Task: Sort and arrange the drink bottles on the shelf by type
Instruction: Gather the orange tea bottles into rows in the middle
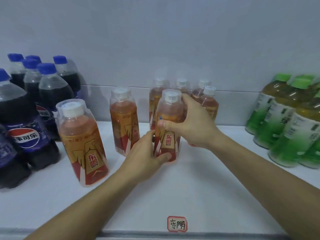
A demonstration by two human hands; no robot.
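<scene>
An orange energy-drink bottle [170, 108] with a white cap stands upright mid-shelf, and both my hands hold it. My right hand [192, 120] wraps its upper body from the right. My left hand [147, 153] grips its lower label, thumb across the front. Several matching orange bottles [208, 99] cluster right behind it. Two more of the same kind stand apart to the left, one at the middle [123, 118] and one nearer the front [83, 142].
Dark cola bottles [22, 122] with blue caps fill the shelf's left side. Green tea bottles [287, 125] crowd the right. A red-framed handwritten label [177, 223] sits at the white shelf's [199, 187] front edge. A pale wall backs the shelf.
</scene>
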